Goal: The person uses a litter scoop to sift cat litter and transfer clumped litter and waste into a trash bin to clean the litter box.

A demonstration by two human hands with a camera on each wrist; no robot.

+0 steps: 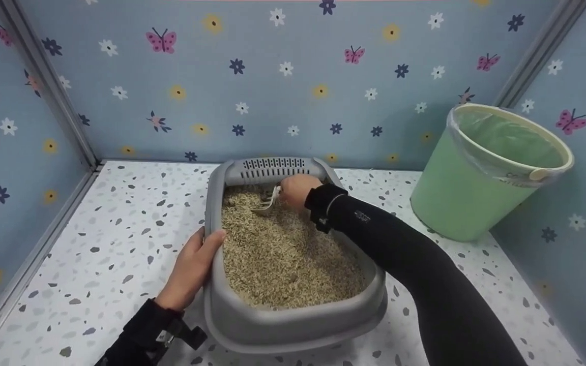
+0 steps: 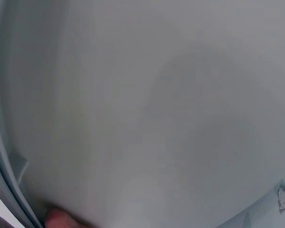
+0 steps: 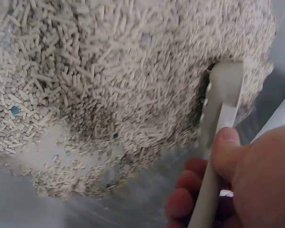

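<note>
The right hand point(image 1: 297, 189) curls round the handle of a pale plastic litter scoop point(image 1: 268, 202), thumb pressed on top and fingers wrapped beneath, as the right wrist view shows point(image 3: 256, 185). The scoop's head point(image 3: 223, 102) is dug into the heap of beige pellet litter point(image 3: 109, 80) at the far end of the grey plastic litter tray point(image 1: 293, 325); a few small blue specks lie among the pellets, and the bare grey tray floor shows just beside the heap.

The left hand point(image 1: 194, 267) grips the tray's near left rim, thumb hooked over the edge into the tray and fingers down the outer wall. The left wrist view shows little but the grey tray wall point(image 2: 156, 109) up close, with one fingertip point(image 2: 57, 219) at the bottom edge.

The tray is filled with litter point(image 1: 283, 254) across most of its floor and has a slotted grille at its far rim. It sits on the white speckled terrazzo bench point(image 1: 120, 223). Well apart, to the right, a pale green plastic bucket point(image 1: 468, 188) lined with a clear bag leans against the blue flower-and-butterfly wall point(image 1: 272, 76).
</note>
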